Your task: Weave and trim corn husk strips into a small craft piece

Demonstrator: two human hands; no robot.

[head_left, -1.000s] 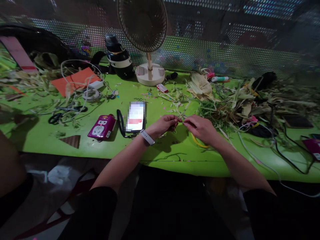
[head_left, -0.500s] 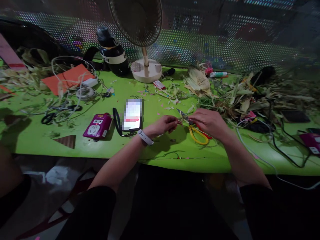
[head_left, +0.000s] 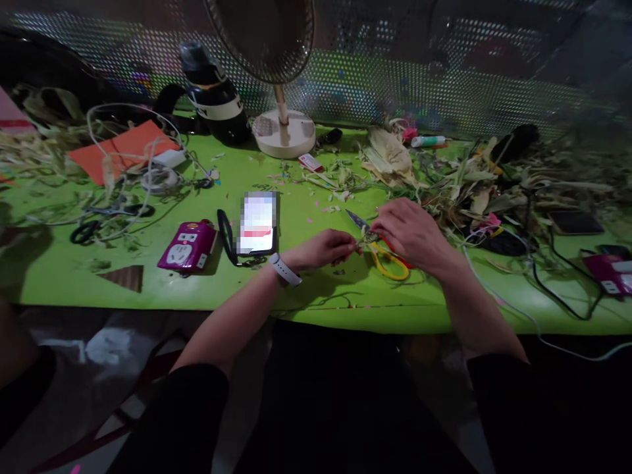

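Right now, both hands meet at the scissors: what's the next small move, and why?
Probably close the right hand around the scissors and lift them. It rests over their yellow handles on the green table, blades pointing away, while the left hand pinches a small strip beside them.

Craft workbench: green table (head_left: 148,276) littered with corn husks (head_left: 390,155) and scraps, scissors (head_left: 382,250), cables, power strip (head_left: 185,245), desk fan (head_left: 276,72), perforated metal screen (head_left: 444,85) behind.

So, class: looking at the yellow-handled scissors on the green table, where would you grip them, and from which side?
Grip the scissors by the yellow loop handles, coming from the near table edge. The blades point away to the far left, so the loops lie nearest, under the right hand.
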